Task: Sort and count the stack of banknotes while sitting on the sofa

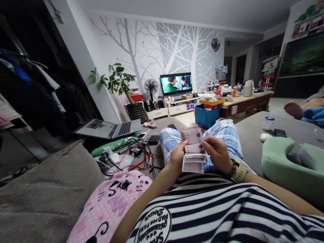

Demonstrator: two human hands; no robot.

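A stack of purplish banknotes [193,137] is held above my lap, between the knees of my blue plaid trousers [226,133]. My left hand [178,156] grips the notes from the left side, with its thumb over them. Several notes fold down toward me and hang below that thumb. On the right, my right hand [216,152] pinches the edge of a note between thumb and fingertips. A dark bracelet and a pale watch [240,171] are on my right wrist.
To the left lie tangled cables [144,153], an open laptop [113,128] and a pink cat-print cushion [113,202]. A green neck pillow [286,165], a remote [280,133] and another person's foot [293,109] are at right. A blue bin [207,116] stands beyond my knees.
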